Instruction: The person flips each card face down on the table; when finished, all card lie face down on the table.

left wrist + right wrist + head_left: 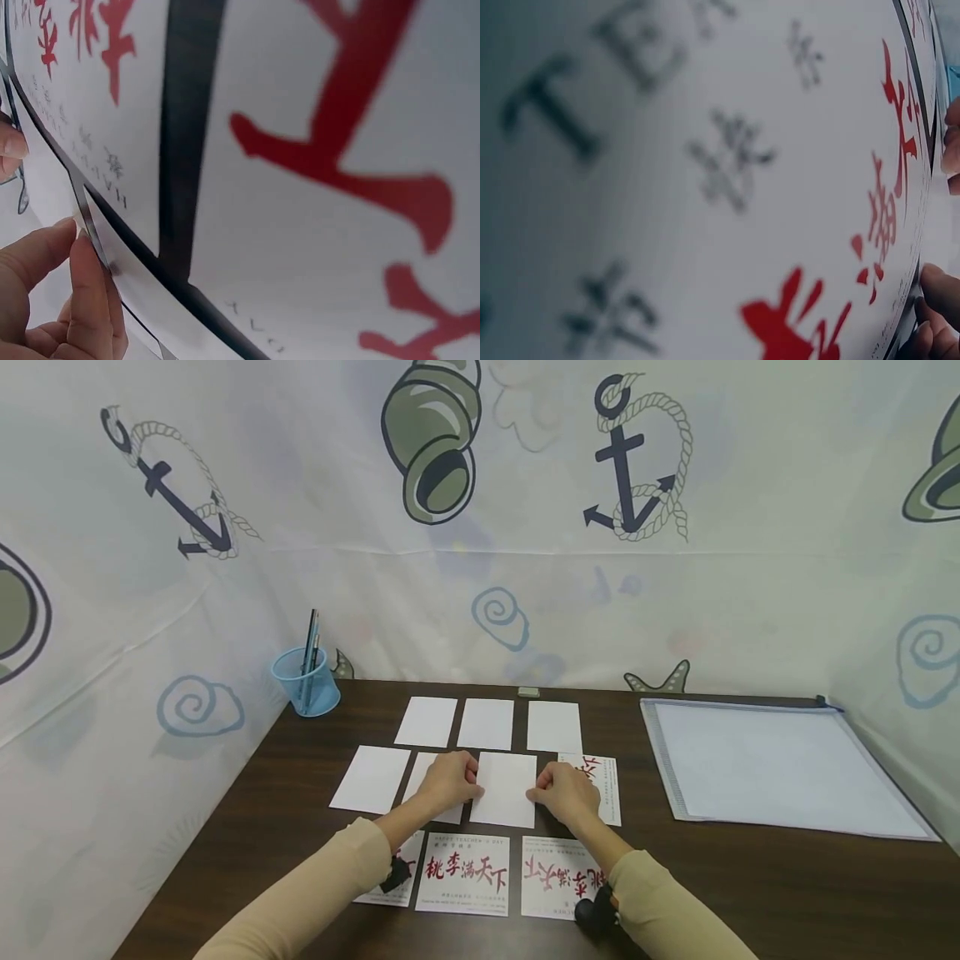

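Between my two hands lies a blank white card (504, 789) in the middle row. My left hand (448, 781) pinches its left edge between thumb and fingers, and my right hand (564, 792) pinches the right edge. In the left wrist view the left thumb and index fingertip meet at a card's edge. Under my left hand another blank card (422, 770) is partly covered. A card with red Chinese characters (609, 789) sits partly behind my right hand. Nearer the front are printed cards, one in the middle (462, 874), one upside down (551, 881) and one (390, 889) partly hidden by my left arm.
Three blank cards, one of them a card (485, 724) in the centre, form the back row. A blue pen cup (306, 683) stands at the table's back left corner. To the right lies a large white pad (780, 768). A patterned curtain (540, 568) hangs behind.
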Demonstrator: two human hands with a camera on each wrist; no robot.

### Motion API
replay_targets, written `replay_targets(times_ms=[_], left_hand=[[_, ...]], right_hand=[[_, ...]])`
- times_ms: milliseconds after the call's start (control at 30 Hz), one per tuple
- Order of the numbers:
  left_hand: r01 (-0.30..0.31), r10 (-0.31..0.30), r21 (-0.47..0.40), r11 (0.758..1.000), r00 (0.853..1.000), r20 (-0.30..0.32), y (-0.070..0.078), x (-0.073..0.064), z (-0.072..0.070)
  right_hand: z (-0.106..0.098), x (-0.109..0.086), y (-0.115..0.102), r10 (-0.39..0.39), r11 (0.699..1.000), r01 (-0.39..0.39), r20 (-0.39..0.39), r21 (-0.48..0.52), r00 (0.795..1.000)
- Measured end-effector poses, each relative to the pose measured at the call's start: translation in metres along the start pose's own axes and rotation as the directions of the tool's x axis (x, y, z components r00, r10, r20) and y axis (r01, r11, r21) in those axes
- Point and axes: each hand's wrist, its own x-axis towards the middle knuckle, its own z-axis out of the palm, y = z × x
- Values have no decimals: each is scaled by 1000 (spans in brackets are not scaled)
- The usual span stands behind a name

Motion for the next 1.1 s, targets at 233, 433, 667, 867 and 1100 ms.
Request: replay_targets(times_ms=[233,433,667,867,1100], left_hand=[[-11,11,21,1000,1000,-5,2,-1,-2],[8,-9,37,999,1000,12,4,-1,-2],[3,-4,42,999,1000,26,4,-1,-2],[-30,31,-40,999,999,9,16,7,1],[36,17,-306,951,985,171,52,26,23]], right_hand=[[-1,-1,-1,-9,1000,8,-15,-22,1000],[-1,-1,-2,-23,999,23,-16,-41,1000],[-3,-2,-3,-42,998,41,-6,-37,999],[-24,4,14,3,985,10,-76,174,997],[-43,7,49,215,925,-146,-167,351,962]])
